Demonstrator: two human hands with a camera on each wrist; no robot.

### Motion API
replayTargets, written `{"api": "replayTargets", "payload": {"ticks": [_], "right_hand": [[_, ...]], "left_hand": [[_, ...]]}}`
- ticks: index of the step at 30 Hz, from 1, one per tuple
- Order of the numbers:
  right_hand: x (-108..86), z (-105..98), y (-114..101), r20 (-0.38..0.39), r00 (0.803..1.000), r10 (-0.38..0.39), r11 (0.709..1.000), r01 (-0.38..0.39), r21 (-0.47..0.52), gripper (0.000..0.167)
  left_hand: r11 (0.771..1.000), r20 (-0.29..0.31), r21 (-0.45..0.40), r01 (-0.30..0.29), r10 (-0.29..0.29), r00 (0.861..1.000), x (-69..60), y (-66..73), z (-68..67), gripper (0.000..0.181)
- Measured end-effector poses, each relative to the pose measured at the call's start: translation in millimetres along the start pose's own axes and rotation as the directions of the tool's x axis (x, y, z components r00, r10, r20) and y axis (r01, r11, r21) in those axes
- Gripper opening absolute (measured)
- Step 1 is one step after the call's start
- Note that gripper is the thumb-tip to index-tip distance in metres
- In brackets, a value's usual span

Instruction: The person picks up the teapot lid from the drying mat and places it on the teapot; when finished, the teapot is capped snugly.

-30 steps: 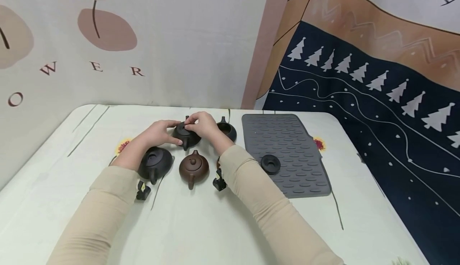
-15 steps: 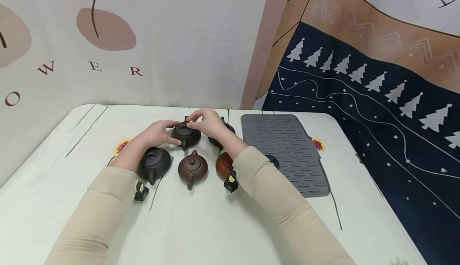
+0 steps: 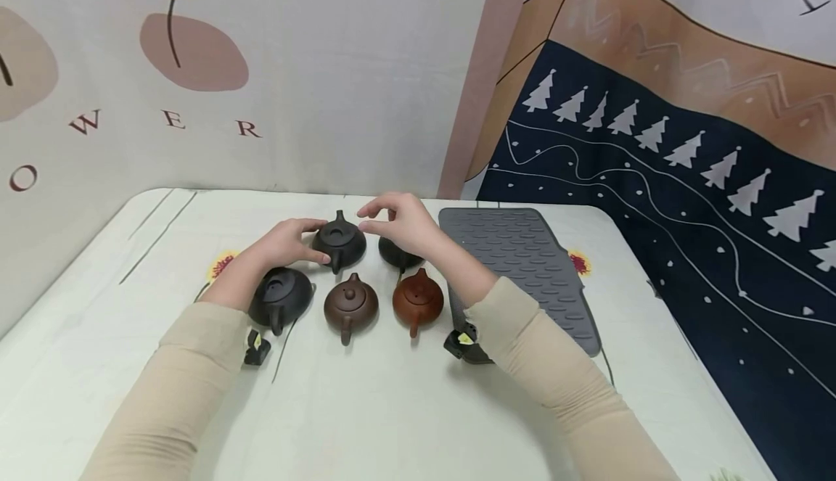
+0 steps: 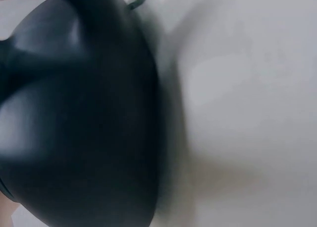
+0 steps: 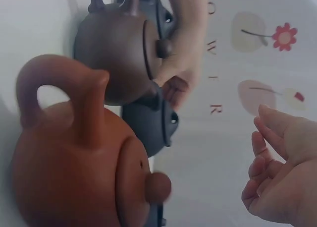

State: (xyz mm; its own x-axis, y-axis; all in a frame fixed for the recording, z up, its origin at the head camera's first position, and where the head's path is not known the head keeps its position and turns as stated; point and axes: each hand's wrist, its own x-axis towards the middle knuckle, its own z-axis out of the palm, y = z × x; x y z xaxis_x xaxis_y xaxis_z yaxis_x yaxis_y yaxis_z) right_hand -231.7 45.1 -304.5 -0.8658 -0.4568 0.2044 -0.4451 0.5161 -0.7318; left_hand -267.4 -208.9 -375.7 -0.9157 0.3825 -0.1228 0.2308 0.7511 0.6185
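Observation:
My left hand (image 3: 287,240) holds the side of a black teapot (image 3: 339,245) in the back row, thumb near its handle. A lid sits on that teapot. Just to its right, my right hand (image 3: 406,225) hovers with loosely bent fingers and nothing in them. Beneath the right hand stands another black teapot (image 3: 395,256), its top hidden. In front are a dark brown teapot (image 3: 350,308) and a reddish-brown teapot (image 3: 418,302), both lidded. By my left wrist is a black teapot (image 3: 282,298); a dark teapot body (image 4: 84,128) fills much of the left wrist view.
A grey ribbed mat (image 3: 516,249) lies on the right of the table, partly behind my right forearm. The white tablecloth (image 3: 339,408) spreads in front of the teapots. A printed curtain (image 3: 366,104) hangs behind the table.
My right hand has let go of the lid of the held teapot and moved right and up. My left hand has stayed. The black ring-shaped piece on the mat is now hidden behind my right arm.

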Motion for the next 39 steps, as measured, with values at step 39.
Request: {"api": "replayTargets", "payload": {"ticks": [39], "right_hand": [[-126.4, -58, 78, -0.118, 0.991, 0.066, 0.997, -0.069, -0.025, 0.019]], "left_hand": [[0.988, -0.108, -0.054, -0.144, 0.138, 0.985, -8.8, 47.6, 2.4, 0.084]]}}
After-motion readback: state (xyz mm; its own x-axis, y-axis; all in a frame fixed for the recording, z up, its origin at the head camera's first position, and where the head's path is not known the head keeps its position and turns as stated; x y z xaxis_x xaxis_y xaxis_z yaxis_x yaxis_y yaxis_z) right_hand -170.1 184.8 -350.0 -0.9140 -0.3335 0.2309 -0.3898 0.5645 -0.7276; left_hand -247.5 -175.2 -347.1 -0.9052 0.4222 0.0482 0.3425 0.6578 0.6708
